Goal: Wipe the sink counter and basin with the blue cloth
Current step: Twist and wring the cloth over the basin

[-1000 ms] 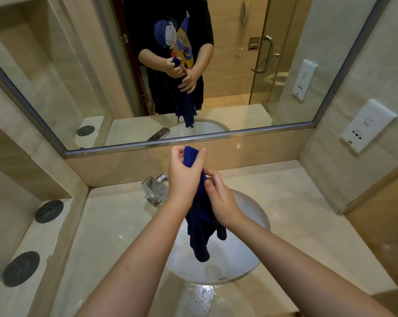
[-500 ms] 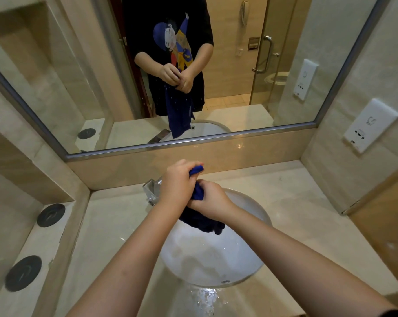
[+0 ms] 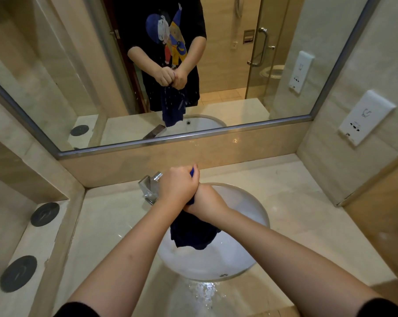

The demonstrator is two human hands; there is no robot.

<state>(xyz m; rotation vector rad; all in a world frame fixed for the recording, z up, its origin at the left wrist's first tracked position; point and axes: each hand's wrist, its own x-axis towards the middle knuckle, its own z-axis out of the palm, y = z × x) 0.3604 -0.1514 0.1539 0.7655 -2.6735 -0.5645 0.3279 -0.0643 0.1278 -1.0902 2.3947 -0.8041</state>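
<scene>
While the left hand (image 3: pixel 178 186) and right hand (image 3: pixel 203 202) are pressed together above the basin (image 3: pixel 253 202), both are fisted tight on the cloth (image 3: pixel 193 235). The left grips its upper part, with a blue tip poking out past the knuckles. The right grips just below. The rest of the dark blue cloth hangs bunched under the hands over the white bowl. A chrome tap (image 3: pixel 147 189) stands just behind the left hand, partly hidden by it. Water (image 3: pixel 202 291) lies pooled on the beige surface (image 3: pixel 303 197) at the basin's near edge. Two black discs (image 3: pixel 45 213) sit on the ledge to the left. The mirror (image 3: pixel 250 99) shows the same two fists, with the cloth dangling beneath them.
</scene>
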